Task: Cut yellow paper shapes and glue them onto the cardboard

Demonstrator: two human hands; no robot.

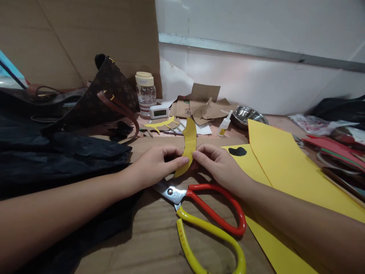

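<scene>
A curved, crescent-like yellow paper cutout (190,139) stands upright between my two hands. My left hand (154,165) pinches it low down, with the thumb flat across its front face. At its right edge, the thumb and fingers of my right hand (219,161) are closed on the paper; some of those fingertips are hidden. Scissors (176,195) with one red and one yellow handle lie just below my hands, their blades partly covered by my left hand. Large yellow sheets (285,167) lie under and beyond my right forearm, with a small black cutout (237,151) on one.
Black cloth or plastic (57,152) and a brown patterned handbag (114,87) fill the left. At the back are a jar (146,95), a digital clock (159,112), paper scraps, a small glue bottle (225,123) and a metal bowl (248,116). Red sheets (339,150) lie right.
</scene>
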